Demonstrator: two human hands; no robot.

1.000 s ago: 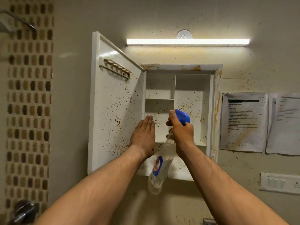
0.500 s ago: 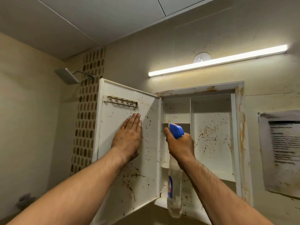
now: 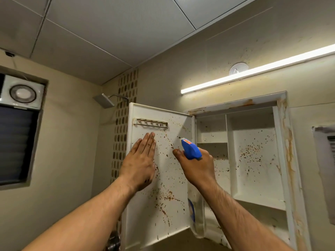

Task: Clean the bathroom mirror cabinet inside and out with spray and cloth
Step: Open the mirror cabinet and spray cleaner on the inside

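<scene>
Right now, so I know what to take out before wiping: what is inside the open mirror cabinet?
Only white shelves, an upright divider and brown spatter show inside the cabinet. The right hand and spray bottle cover its lower left part, so that is unseen.

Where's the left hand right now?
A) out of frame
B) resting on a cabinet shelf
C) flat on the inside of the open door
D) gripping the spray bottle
C: the left hand lies flat with straight fingers on the stained inner face of the open cabinet door, while the right hand grips the spray bottle.
</scene>
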